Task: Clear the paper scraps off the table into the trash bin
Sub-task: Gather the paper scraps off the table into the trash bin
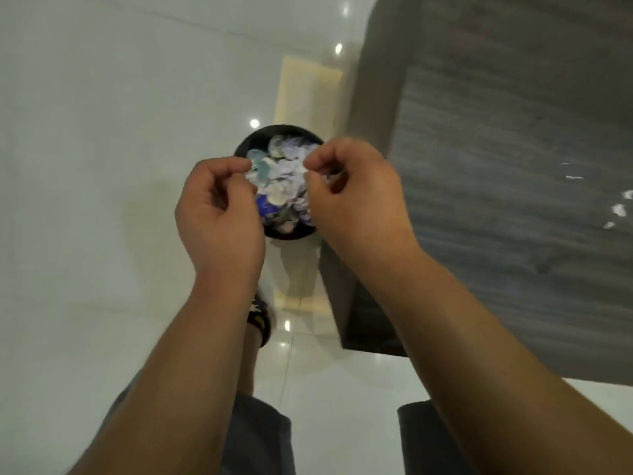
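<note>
A round black trash bin (pixel 279 231) stands upright on the floor just beside the grey bench (pixel 513 132), heaped with pale crumpled paper. A few white paper scraps (pixel 618 210) lie scattered on the bench.

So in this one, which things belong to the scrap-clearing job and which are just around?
Part of the job:
- trash bin, black, full of paper
- paper scraps left on the table
- left hand and right hand, fingers curled above the bin; any scrap in them is too blurred to tell

Just around:
- tiled floor
- sandal
</note>
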The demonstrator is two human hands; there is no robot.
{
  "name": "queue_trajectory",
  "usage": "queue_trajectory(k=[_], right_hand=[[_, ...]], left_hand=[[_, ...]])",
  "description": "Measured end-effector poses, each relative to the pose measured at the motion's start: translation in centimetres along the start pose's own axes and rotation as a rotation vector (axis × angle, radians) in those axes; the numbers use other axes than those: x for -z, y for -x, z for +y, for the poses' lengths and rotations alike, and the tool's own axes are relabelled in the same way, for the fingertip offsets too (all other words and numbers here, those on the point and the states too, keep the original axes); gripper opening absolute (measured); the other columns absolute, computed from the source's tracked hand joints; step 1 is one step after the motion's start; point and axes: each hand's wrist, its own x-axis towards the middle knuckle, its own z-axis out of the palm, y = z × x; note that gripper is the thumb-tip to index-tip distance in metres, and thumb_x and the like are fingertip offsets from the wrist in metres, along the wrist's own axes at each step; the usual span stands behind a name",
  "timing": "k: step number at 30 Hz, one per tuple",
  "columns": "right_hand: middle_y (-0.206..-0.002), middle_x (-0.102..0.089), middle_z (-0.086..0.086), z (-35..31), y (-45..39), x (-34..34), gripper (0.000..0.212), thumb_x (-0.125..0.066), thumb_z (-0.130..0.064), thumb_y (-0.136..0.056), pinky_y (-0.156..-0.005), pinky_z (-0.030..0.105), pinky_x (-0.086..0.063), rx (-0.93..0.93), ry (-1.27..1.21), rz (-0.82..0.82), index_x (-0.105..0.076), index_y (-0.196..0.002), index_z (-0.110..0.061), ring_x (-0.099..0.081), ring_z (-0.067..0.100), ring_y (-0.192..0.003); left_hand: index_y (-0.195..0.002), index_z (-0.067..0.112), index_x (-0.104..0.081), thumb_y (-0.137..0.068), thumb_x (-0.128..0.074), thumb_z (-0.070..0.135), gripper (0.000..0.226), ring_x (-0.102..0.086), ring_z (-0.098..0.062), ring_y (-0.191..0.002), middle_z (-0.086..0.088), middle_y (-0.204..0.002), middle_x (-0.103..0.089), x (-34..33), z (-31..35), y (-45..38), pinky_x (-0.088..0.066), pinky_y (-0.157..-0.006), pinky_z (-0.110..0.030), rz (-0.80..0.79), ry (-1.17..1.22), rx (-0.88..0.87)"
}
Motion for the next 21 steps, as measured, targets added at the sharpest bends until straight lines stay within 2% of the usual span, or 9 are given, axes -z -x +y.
queue_trajectory(k=[3,5,7,8,9,11,13,15,21], right_hand=[[-0.108,-0.071,-0.004,-0.4,-1.6,-3.4,0.025,-0.065,-0.010,-0.095,-0.079,0.020,-0.054,-0.075,0.090,-0.039,-0.073,-0.102,-0.032,-0.065,0.006,-0.087],[-0.127,-0.068,0.001,-0.1,-2.6,-5.0,0.034,-0.062,-0.009,-0.096,-0.086,0.026,-0.056,-0.162,0.146,-0.118,-0.072,-0.119,-0.031,-0.067,0.015,-0.103],[-0.142,-0.061,0.001,0.5,-3.4,-6.0,0.041,-0.062,-0.012,-0.099,-0.081,0.027,-0.059,-0.246,0.178,-0.189,-0.067,-0.133,-0.033,-0.066,0.019,-0.108],[-0.143,-0.060,-0.002,0.8,-3.7,-6.5,0.040,-0.062,-0.014,-0.101,-0.074,0.022,-0.057,-0.257,0.196,-0.201,-0.065,-0.136,-0.033,-0.066,0.018,-0.105],[-0.138,-0.063,-0.005,1.1,-3.8,-6.9,0.037,-0.062,-0.016,-0.102,-0.066,0.016,-0.053,-0.255,0.214,-0.201,-0.066,-0.135,-0.033,-0.066,0.015,-0.101],[-0.114,-0.070,-0.010,1.2,-3.8,-7.3,0.026,-0.060,-0.020,-0.104,-0.052,0.009,-0.047,-0.247,0.213,-0.167,-0.069,-0.124,-0.033,-0.068,0.012,-0.090],[-0.094,-0.070,-0.011,1.1,-3.6,-7.5,0.016,-0.059,-0.023,-0.103,-0.054,0.012,-0.048,-0.237,0.218,-0.147,-0.072,-0.108,-0.032,-0.068,0.010,-0.082],[-0.084,-0.069,-0.010,1.1,-3.3,-7.4,0.014,-0.059,-0.026,-0.104,-0.059,0.015,-0.047,-0.210,0.240,-0.171,-0.071,-0.097,-0.030,-0.066,0.006,-0.074],[-0.074,-0.069,-0.010,1.0,-1.4,-3.2,0.015,-0.062,-0.031,-0.103,-0.049,0.004,-0.042,-0.139,0.168,-0.129,-0.071,-0.090,-0.028,-0.064,-0.003,-0.066]], left_hand=[[-0.099,0.026,-0.075,-0.094,-0.054,0.014,0.024,-0.066,-0.013,-0.077,-0.004,-0.088,-0.074,3.4,-1.1,-1.8,-0.055,-0.070,-0.030,0.054,0.002,0.065],[-0.102,0.024,-0.075,-0.096,-0.054,0.014,0.024,-0.064,-0.015,-0.076,-0.009,-0.090,-0.073,5.0,-1.6,-2.5,-0.057,-0.074,-0.035,0.053,-0.002,0.101],[-0.103,0.027,-0.075,-0.098,-0.054,0.015,0.024,-0.064,-0.014,-0.077,-0.008,-0.092,-0.073,6.0,-1.7,-3.1,-0.058,-0.076,-0.034,0.000,0.016,0.135],[-0.103,0.029,-0.075,-0.099,-0.055,0.016,0.025,-0.064,-0.012,-0.077,-0.005,-0.092,-0.073,6.3,-1.7,-3.5,-0.058,-0.075,-0.032,-0.019,0.034,0.154],[-0.103,0.031,-0.075,-0.099,-0.055,0.017,0.025,-0.065,-0.011,-0.077,-0.002,-0.090,-0.073,6.6,-1.7,-3.8,-0.057,-0.073,-0.030,-0.027,0.055,0.173],[-0.103,0.032,-0.076,-0.099,-0.056,0.016,0.025,-0.066,-0.005,-0.074,0.008,-0.085,-0.074,6.7,-1.5,-4.2,-0.054,-0.066,-0.020,-0.042,0.093,0.207],[-0.101,0.032,-0.076,-0.099,-0.059,0.014,0.025,-0.065,0.006,-0.069,0.019,-0.079,-0.072,6.4,-1.6,-4.2,-0.049,-0.060,-0.009,-0.094,0.104,0.242],[-0.100,0.033,-0.077,-0.098,-0.062,0.014,0.024,-0.063,0.011,-0.066,0.022,-0.075,-0.070,6.0,-1.6,-3.8,-0.047,-0.057,-0.004,-0.168,0.091,0.266],[-0.107,0.033,-0.079,-0.097,-0.066,0.019,0.021,-0.071,0.002,-0.090,0.011,-0.099,-0.078,3.3,-1.1,-2.1,-0.055,-0.075,-0.010,-0.223,0.062,0.225]])
